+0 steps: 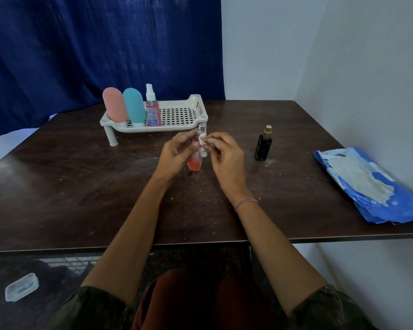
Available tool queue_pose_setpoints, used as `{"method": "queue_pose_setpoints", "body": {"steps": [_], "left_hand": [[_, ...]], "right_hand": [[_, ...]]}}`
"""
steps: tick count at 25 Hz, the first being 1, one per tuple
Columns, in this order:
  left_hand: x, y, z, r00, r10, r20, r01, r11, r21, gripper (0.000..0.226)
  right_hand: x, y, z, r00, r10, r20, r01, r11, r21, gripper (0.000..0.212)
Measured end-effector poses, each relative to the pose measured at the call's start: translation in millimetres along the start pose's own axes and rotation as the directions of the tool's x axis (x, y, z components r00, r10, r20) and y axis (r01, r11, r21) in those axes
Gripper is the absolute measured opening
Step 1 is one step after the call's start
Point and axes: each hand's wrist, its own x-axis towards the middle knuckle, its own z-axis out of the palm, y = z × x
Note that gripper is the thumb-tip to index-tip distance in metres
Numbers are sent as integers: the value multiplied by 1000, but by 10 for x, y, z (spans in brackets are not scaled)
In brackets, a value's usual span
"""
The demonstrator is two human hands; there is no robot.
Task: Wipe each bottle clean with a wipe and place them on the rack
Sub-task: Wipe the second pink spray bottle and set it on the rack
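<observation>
While the left hand (174, 151) holds a small red spray bottle (194, 163) just above the table (81, 186), the right hand (224, 158) presses a wipe (202, 141) to its neck.

Left fingers curl round the bottle's middle and right fingertips pinch the wadded wipe, all in front of the rack (191, 108), which holds three bottles. A damp, slim bottle held this lightly could slip and fall, and a hard rub near the nozzle might set off the spray. Its long axis stands almost upright, cap up and leaning slightly toward the rack, base toward the person. A black bottle (263, 145) waits to the right.
</observation>
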Motion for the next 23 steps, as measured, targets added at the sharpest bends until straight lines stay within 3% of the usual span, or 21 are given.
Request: {"method": "queue_pose_setpoints", "body": {"steps": [5, 9, 15, 18, 23], "left_hand": [[15, -30, -23, 1000, 2, -18, -1, 999, 47, 46], [39, -69, -19, 999, -7, -48, 11, 995, 95, 40], [73, -72, -81, 947, -170, -272, 104, 965, -241, 38], [78, -72, -73, 954, -208, -215, 131, 936, -325, 37], [100, -115, 10, 970, -222, -94, 196, 954, -228, 37]], "right_hand": [[45, 21, 18, 988, 149, -43, -144, 985, 94, 19], [22, 14, 41, 989, 143, 18, -144, 987, 72, 21], [-42, -23, 85, 974, 42, 223, -39, 999, -21, 18], [-19, -6, 51, 983, 65, 174, -65, 998, -8, 20], [-6, -22, 43, 991, 62, 119, -65, 998, 23, 22]]}}
